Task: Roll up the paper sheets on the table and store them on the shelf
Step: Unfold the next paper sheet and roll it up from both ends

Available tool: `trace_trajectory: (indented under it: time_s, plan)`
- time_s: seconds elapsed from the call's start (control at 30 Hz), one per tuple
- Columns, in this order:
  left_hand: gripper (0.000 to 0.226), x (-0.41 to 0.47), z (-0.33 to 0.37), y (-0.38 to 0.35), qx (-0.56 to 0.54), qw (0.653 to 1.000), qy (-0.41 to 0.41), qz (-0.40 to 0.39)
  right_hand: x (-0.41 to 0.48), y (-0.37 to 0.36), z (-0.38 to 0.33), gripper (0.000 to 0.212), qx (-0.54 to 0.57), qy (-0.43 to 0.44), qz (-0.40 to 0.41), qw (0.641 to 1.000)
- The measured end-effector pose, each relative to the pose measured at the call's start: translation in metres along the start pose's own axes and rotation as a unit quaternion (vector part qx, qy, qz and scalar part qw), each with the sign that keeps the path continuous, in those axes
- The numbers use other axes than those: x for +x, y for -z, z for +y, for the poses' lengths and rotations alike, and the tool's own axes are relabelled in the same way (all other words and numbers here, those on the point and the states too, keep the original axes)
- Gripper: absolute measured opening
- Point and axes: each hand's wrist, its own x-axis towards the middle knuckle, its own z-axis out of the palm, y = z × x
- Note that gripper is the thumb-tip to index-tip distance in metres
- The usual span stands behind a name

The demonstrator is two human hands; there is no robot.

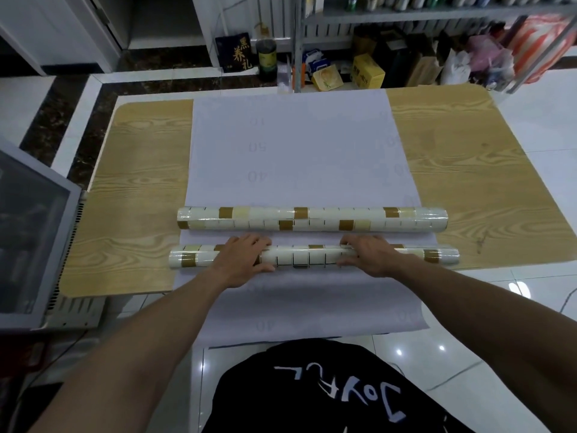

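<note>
Paper sheet [296, 157] runs down the middle of the wood-grain table [137, 170] and hangs over its near edge. My left hand [246, 257] and right hand [368, 254] curl over the near roll [309, 256] by that edge. The far roll [312, 218] lies just beyond it. Past the far edge, the cluttered shelf [406, 14] is blurred and cut off at the top.

What I get of the person is mostly a black shirt [312, 401], loose and softly creased. Across the shirt's front runs white brush-style lettering [343, 392], upside down from where I watch, and I cannot read it with confidence. To the left of the shirt the left forearm [150, 332] is uncovered right up to the left hand [242, 257]. To the shirt's right, the right forearm [468, 307] and right hand [373, 257] are equally bare.
</note>
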Motion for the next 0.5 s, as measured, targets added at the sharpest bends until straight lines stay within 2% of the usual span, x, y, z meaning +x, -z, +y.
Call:
trace_trajectory:
  time_s: [0.1,0.2,0.33,0.5]
  plan:
    - [0.065,0.0054,-0.0036,0.0027,0.001,1.0,0.0,0.004,0.001,-0.0021,0.0035,0.065,-0.042,-0.007,0.011,0.999]
    - [0.051,0.0074,-0.0038,0.0051,0.025,1.0,-0.01,-0.012,-0.0013,-0.0038,0.0035,0.085,-0.053,0.005,0.005,0.999]
    - [0.049,0.0053,-0.0007,0.0062,0.009,1.0,0.015,-0.023,-0.003,-0.004,0.0013,0.072,0.028,-0.019,0.023,0.999]
    - [0.087,0.0006,-0.0008,0.0006,0.028,0.999,-0.005,-0.028,-0.0033,-0.0029,0.0051,0.06,-0.016,-0.016,-0.001,1.0]
